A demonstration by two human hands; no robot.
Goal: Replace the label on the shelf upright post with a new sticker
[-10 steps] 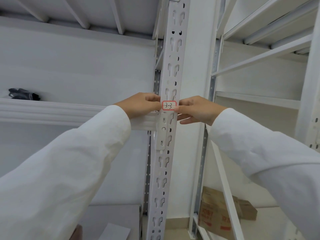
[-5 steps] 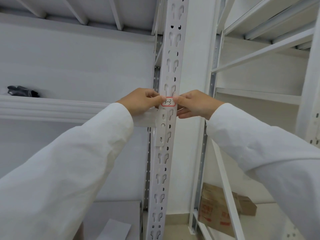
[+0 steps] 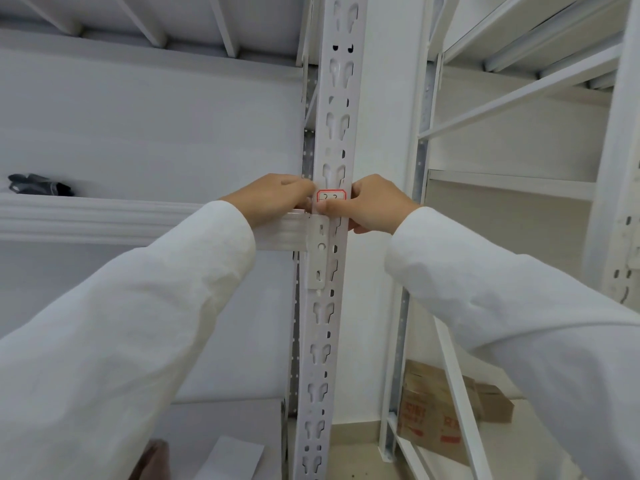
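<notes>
While both hands press at the sticker, the step in hand looks like seating the new label on the post.

Sticker: white, red rounded border, handwritten marks too blurred to read; it lies flat on the post face, just above the beam bracket, lower edge hidden by a thumb. Left hand: fingertips closed together against the sticker's left edge, wrapping the post side. Right hand: thumb pressed across the sticker's bottom, other fingers curled behind the post; neither grip lifts anything. Whether the old label lies beneath cannot be told. Next, likely: rub edges and corners down firmly, check it sits square over the slots, then release.
</notes>
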